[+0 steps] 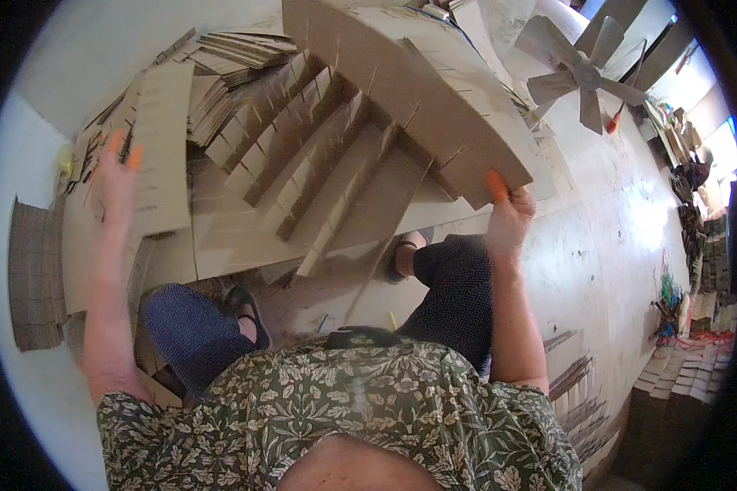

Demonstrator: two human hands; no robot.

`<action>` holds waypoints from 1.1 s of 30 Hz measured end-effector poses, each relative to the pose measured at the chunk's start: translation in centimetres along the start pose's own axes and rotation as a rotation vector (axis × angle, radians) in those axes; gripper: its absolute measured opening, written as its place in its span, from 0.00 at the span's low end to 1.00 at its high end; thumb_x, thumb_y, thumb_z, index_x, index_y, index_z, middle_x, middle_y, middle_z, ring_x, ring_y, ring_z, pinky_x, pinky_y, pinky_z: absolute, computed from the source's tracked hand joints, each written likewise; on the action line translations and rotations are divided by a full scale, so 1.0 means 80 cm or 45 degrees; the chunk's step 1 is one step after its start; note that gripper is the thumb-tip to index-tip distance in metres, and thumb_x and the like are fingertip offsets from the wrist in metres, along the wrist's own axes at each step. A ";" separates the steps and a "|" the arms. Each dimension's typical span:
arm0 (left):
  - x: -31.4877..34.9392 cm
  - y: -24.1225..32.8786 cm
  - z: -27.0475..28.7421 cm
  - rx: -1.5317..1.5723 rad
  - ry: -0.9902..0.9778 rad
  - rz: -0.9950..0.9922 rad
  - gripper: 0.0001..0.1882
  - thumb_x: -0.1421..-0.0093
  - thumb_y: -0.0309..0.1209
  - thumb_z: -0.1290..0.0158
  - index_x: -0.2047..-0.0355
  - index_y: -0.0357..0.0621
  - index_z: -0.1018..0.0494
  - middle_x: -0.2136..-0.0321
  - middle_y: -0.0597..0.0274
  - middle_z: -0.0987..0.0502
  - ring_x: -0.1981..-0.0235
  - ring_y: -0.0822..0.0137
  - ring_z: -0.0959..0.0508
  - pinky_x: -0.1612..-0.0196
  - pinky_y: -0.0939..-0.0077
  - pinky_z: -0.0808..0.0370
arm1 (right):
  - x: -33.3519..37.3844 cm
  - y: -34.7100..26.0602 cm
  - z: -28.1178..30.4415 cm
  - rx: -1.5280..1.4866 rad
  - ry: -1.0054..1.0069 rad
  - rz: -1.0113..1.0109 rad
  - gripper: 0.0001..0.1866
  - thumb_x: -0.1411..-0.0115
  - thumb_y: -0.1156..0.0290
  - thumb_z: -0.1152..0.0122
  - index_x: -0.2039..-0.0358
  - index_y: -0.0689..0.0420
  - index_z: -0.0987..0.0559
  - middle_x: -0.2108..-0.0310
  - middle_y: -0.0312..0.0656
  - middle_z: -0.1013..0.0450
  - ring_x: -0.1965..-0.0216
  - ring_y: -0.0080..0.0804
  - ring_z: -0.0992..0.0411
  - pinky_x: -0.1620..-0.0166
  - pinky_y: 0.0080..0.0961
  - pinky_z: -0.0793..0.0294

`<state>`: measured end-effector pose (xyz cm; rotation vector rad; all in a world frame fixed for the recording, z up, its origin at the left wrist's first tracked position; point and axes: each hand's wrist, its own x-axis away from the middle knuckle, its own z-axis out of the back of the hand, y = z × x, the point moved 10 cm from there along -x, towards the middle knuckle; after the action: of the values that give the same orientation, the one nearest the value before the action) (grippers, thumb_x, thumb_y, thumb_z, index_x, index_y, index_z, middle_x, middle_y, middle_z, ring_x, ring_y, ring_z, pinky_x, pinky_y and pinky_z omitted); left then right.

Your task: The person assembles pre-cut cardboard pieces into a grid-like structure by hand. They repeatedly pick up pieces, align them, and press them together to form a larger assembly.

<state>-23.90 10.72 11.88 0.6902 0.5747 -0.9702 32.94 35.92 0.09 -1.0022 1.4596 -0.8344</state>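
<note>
My right hand (508, 217), with an orange fingertip cover, grips the near corner of a large cardboard divider grid (393, 90) and holds it tilted up in front of me. Slotted cardboard strips (319, 155) hang interlocked from its underside. My left hand (119, 176), also wearing orange fingertip covers, is raised with fingers spread over a flat cardboard strip (162, 143) on the pile to my left; I cannot tell whether it touches the strip.
Stacks of cut cardboard strips (237, 53) lie behind the grid. A fan (585, 74) stands at the upper right. More cardboard stacks (700, 344) line the right side of the floor. My knees and sandalled feet are below the grid.
</note>
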 end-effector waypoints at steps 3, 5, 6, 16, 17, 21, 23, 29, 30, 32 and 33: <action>0.057 0.082 -0.058 0.364 -0.458 0.234 0.23 0.39 0.36 0.44 0.46 0.41 0.32 0.51 0.57 0.28 0.60 0.67 0.24 0.60 0.71 0.26 | 0.002 0.002 -0.003 0.054 0.020 0.014 0.07 0.42 0.75 0.38 0.63 0.60 0.18 0.66 0.31 0.23 0.66 0.17 0.32 0.62 0.17 0.33; 0.069 0.136 -0.081 0.312 -0.552 0.189 0.23 0.40 0.38 0.44 0.47 0.41 0.31 0.53 0.56 0.27 0.61 0.65 0.24 0.61 0.71 0.26 | 0.001 -0.001 0.005 0.081 0.066 0.065 0.07 0.41 0.74 0.38 0.63 0.60 0.18 0.66 0.31 0.23 0.66 0.17 0.32 0.61 0.18 0.33; 0.068 0.158 -0.087 0.207 -0.595 0.182 0.23 0.40 0.38 0.44 0.48 0.42 0.31 0.53 0.55 0.28 0.61 0.64 0.23 0.61 0.70 0.26 | 0.000 0.001 0.003 0.126 0.052 0.016 0.07 0.41 0.75 0.39 0.63 0.62 0.19 0.67 0.31 0.23 0.66 0.18 0.32 0.61 0.18 0.33; 0.078 0.068 -0.120 0.014 -0.724 0.259 0.17 0.46 0.32 0.42 0.59 0.34 0.25 0.74 0.55 0.22 0.72 0.58 0.22 0.65 0.66 0.27 | -0.004 -0.007 -0.004 0.039 -0.082 -0.164 0.07 0.42 0.77 0.40 0.63 0.63 0.19 0.68 0.33 0.23 0.65 0.19 0.30 0.60 0.20 0.30; 0.081 0.064 -0.114 0.083 -0.720 0.286 0.15 0.45 0.31 0.42 0.60 0.34 0.25 0.74 0.54 0.21 0.71 0.59 0.22 0.65 0.67 0.27 | -0.002 -0.015 -0.007 0.068 -0.078 -0.174 0.07 0.42 0.77 0.40 0.63 0.63 0.19 0.68 0.32 0.23 0.65 0.19 0.30 0.60 0.20 0.30; 0.106 0.054 -0.070 0.198 -0.636 0.377 0.14 0.46 0.30 0.42 0.61 0.34 0.24 0.73 0.55 0.21 0.73 0.66 0.23 0.68 0.71 0.28 | -0.006 -0.007 -0.004 0.064 -0.122 -0.067 0.06 0.42 0.77 0.40 0.63 0.62 0.19 0.69 0.32 0.23 0.66 0.19 0.31 0.62 0.19 0.31; 0.115 0.049 -0.056 0.193 -0.579 0.389 0.14 0.45 0.29 0.42 0.60 0.34 0.24 0.73 0.55 0.21 0.73 0.67 0.23 0.69 0.72 0.28 | -0.005 -0.012 -0.013 0.219 -0.178 -0.014 0.06 0.42 0.78 0.40 0.63 0.62 0.19 0.69 0.32 0.23 0.67 0.18 0.32 0.62 0.19 0.32; 0.131 0.059 -0.036 0.314 -0.417 0.349 0.13 0.43 0.28 0.43 0.59 0.35 0.24 0.71 0.54 0.20 0.72 0.67 0.22 0.66 0.75 0.27 | 0.005 -0.024 -0.031 0.224 -0.202 0.070 0.04 0.43 0.78 0.39 0.67 0.64 0.20 0.72 0.30 0.25 0.69 0.17 0.35 0.65 0.19 0.34; 0.136 0.056 -0.039 0.326 -0.403 0.363 0.13 0.43 0.28 0.43 0.58 0.35 0.24 0.70 0.54 0.21 0.71 0.67 0.23 0.65 0.76 0.27 | 0.006 -0.027 -0.033 0.212 -0.185 0.082 0.03 0.43 0.78 0.39 0.68 0.64 0.21 0.73 0.29 0.26 0.69 0.17 0.35 0.65 0.19 0.34; 0.144 0.055 -0.038 0.402 -0.328 0.377 0.13 0.43 0.27 0.43 0.57 0.36 0.25 0.68 0.55 0.22 0.69 0.68 0.23 0.64 0.76 0.27 | 0.009 -0.035 -0.037 0.192 -0.146 0.107 0.03 0.43 0.78 0.39 0.69 0.64 0.21 0.73 0.29 0.26 0.70 0.17 0.36 0.66 0.20 0.34; 0.148 0.059 -0.036 0.465 -0.268 0.377 0.14 0.43 0.27 0.43 0.56 0.37 0.25 0.67 0.55 0.22 0.68 0.68 0.24 0.63 0.76 0.27 | 0.009 -0.032 -0.035 0.190 -0.148 0.096 0.03 0.43 0.78 0.39 0.69 0.64 0.21 0.73 0.29 0.26 0.70 0.17 0.36 0.66 0.20 0.34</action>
<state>-14.79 8.28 2.84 0.9542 0.1019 -0.8620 30.50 34.17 2.55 -0.8639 1.3088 -0.8047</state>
